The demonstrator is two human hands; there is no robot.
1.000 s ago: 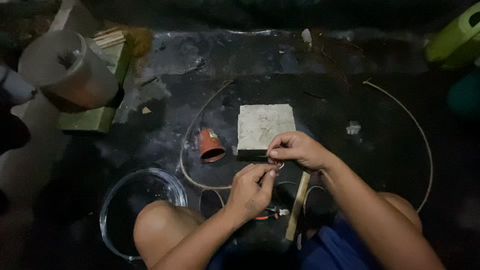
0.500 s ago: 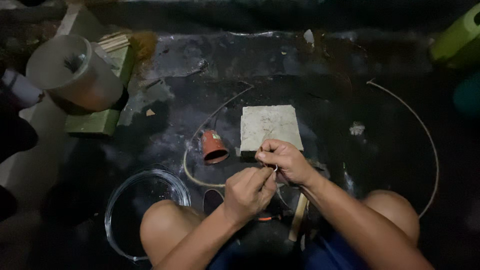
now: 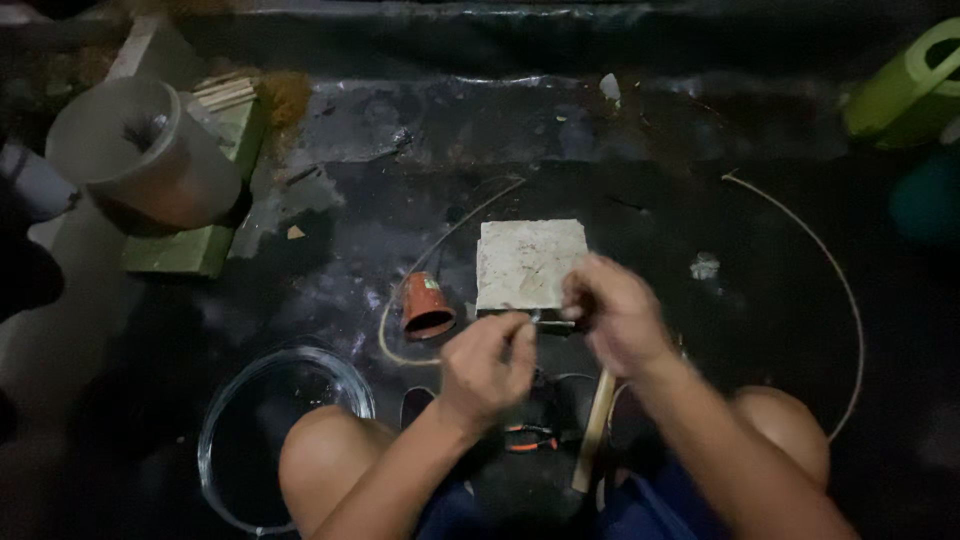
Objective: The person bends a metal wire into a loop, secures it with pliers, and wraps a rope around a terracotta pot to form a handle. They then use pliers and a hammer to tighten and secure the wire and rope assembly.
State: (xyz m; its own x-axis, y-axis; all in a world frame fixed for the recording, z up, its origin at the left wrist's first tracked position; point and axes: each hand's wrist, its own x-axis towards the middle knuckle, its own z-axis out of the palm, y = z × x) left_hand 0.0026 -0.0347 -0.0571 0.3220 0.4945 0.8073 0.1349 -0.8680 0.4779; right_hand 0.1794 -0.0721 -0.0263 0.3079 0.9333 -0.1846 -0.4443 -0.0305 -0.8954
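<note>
One clear round glass bowl (image 3: 280, 435) sits on the dark floor far left, beside your knee. One small orange plastic cup (image 3: 427, 307) lies tipped on its side nearby. Your left hand (image 3: 488, 368) and right hand (image 3: 615, 315) both pinch a thin dark sliver (image 3: 545, 320), blurred here, lying left to right between them. It sits at the near edge of the one pale square stone block (image 3: 528, 262), just ahead of both hands.

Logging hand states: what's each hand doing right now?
Left hand: fingers pinched shut; what they hold cannot be told.
Right hand: closed, blurred; contents cannot be told.
</note>
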